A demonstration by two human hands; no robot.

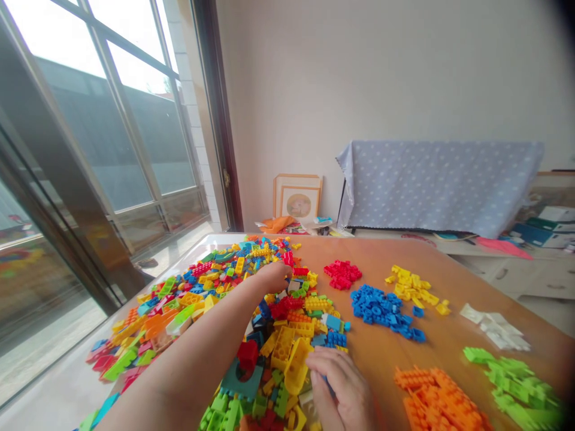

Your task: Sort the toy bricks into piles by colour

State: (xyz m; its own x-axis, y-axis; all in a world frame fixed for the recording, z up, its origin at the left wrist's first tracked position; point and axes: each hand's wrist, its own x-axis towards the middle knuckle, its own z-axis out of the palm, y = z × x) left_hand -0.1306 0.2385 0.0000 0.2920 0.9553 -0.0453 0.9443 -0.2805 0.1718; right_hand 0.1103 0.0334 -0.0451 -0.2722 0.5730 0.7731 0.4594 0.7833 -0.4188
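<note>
A big mixed heap of coloured plastic bricks [211,299] covers the left half of the wooden table [453,263]. My left hand [275,276] reaches far into the heap, its fingers curled down among the bricks near a red one; what they hold is hidden. Close to me, my right hand [342,386] rests at the heap's near right edge, fingers bent around a small blue brick [330,388]. To the right lie sorted piles: red [342,274], blue [381,308], yellow [411,287], white [494,328], green [516,380] and orange [438,398].
A large window [90,149] runs along the left side of the table. Behind the table stands furniture under a dotted grey cloth [440,179], with picture frames [297,197] leaning on the wall and boxes [550,224] at the far right.
</note>
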